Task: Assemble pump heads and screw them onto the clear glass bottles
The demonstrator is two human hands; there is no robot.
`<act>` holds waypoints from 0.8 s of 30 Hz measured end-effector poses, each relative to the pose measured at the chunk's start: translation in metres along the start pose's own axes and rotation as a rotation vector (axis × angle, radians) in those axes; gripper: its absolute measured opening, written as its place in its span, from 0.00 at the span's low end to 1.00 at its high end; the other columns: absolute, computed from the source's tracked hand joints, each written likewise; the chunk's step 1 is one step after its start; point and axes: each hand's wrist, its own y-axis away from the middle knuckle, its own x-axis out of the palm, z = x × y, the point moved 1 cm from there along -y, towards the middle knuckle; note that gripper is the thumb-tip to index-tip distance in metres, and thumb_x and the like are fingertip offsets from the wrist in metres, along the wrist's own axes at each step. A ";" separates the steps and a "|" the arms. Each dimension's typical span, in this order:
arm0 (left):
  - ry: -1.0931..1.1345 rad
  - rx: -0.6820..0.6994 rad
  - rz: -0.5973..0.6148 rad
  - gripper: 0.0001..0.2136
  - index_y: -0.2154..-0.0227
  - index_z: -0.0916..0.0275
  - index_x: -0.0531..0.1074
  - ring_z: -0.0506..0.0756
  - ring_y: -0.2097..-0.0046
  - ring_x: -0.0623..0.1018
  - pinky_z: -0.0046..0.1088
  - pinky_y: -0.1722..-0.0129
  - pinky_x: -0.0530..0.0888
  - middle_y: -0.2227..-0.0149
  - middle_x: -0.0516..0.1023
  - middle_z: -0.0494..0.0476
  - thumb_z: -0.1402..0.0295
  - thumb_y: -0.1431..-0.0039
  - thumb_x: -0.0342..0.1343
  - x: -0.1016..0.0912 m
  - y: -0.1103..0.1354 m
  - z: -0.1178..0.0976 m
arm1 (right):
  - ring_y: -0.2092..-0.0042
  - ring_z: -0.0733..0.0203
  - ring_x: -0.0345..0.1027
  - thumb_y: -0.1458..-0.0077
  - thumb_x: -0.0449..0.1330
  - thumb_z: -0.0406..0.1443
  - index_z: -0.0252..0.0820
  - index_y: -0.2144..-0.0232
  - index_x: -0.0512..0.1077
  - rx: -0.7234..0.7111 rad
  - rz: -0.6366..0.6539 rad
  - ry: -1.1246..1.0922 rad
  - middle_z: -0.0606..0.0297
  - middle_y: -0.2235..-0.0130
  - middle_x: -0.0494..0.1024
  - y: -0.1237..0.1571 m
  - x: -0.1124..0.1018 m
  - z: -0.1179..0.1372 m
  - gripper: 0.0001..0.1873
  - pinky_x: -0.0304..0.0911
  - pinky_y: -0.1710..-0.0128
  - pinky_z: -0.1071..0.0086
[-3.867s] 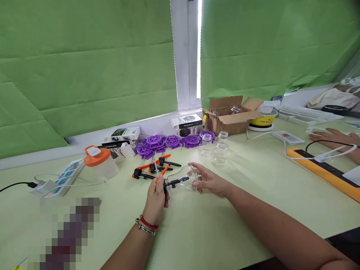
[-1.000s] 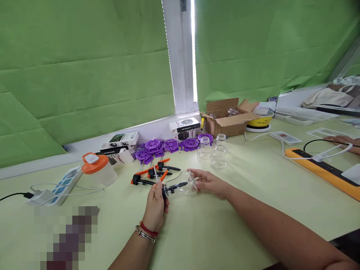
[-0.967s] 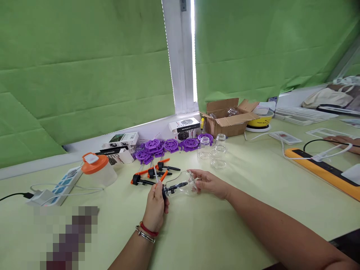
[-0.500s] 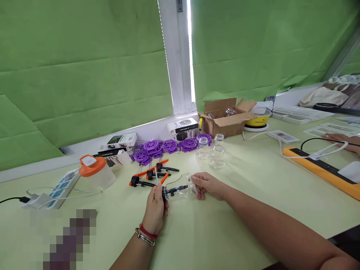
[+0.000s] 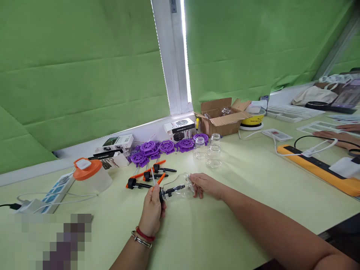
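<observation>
A clear bottle (image 5: 184, 191) lies on its side in the air just above the table, with a dark rod-like piece visible inside it. My left hand (image 5: 152, 210) is closed round the black cap (image 5: 161, 195) at the bottle's neck; an orange lever and a thin metal rod stick up past the thumb. At the other end, my right hand (image 5: 206, 185) grips the bottle's wide base with its fingertips. Several black assemblies with orange levers (image 5: 147, 176) lie just beyond my left hand. More clear bottles (image 5: 214, 159) stand behind my right hand.
Purple round plastic parts (image 5: 167, 146) line the back, near printed boxes (image 5: 180, 127) and an open carton (image 5: 225, 122). Left are an orange-lidded container (image 5: 92, 176) and a power strip (image 5: 57, 193). An orange-and-black bar (image 5: 317, 168) and another person's hand (image 5: 334, 139) are at right.
The whole view has shifted a little, so things appear farther left. Both hands keep the same hold on the bottle and cap. More of the other person's hands shows at the right.
</observation>
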 end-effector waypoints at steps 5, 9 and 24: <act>0.017 -0.009 -0.006 0.22 0.76 0.60 0.62 0.46 0.85 0.60 0.19 0.89 0.56 0.87 0.61 0.43 0.43 0.50 0.50 -0.003 -0.003 0.002 | 0.47 0.56 0.60 0.53 0.66 0.47 0.50 0.37 0.48 -0.275 0.039 0.056 0.53 0.39 0.56 0.004 -0.007 0.000 0.47 0.64 0.54 0.64; 0.026 -0.011 -0.003 0.22 0.75 0.60 0.63 0.46 0.85 0.61 0.19 0.89 0.55 0.87 0.61 0.43 0.43 0.50 0.50 -0.004 -0.004 0.001 | 0.47 0.54 0.58 0.59 0.70 0.37 0.52 0.39 0.55 -0.371 0.048 0.154 0.56 0.39 0.58 0.004 -0.006 0.000 0.47 0.61 0.53 0.61; -0.029 0.093 -0.003 0.20 0.75 0.59 0.61 0.47 0.83 0.61 0.19 0.89 0.58 0.86 0.60 0.43 0.45 0.47 0.48 -0.001 0.002 -0.002 | 0.72 0.67 0.68 0.47 0.57 0.53 0.36 0.60 0.70 -0.135 0.056 -0.064 0.61 0.67 0.74 -0.002 -0.001 -0.003 0.25 0.60 0.73 0.73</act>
